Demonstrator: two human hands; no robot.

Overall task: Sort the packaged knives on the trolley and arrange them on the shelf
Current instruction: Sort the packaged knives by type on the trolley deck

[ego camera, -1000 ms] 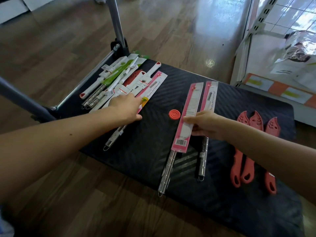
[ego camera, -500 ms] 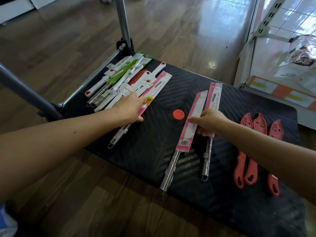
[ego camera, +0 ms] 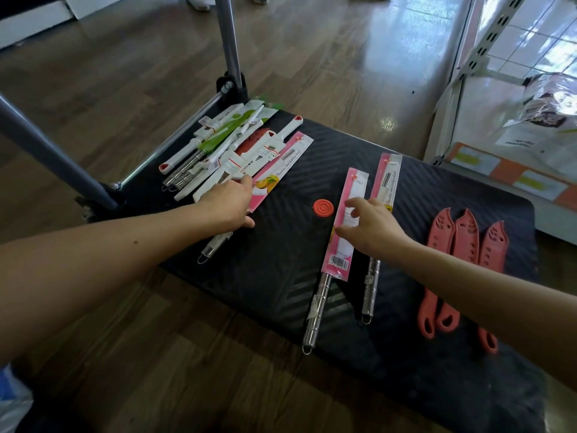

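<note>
Pink-sleeved, steel-handled packaged knives [ego camera: 338, 245]

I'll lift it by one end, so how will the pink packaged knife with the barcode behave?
The pink packaged knife probably stays stiff, as a blade seems to run inside the card. It likely tips toward its bare steel handle, which sticks out past the card. Being flat, it should not roll on the trolley.

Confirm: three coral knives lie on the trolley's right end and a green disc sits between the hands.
Wrong colour: the head view shows the disc is orange-red, not green. The three coral knives are as stated.
</note>
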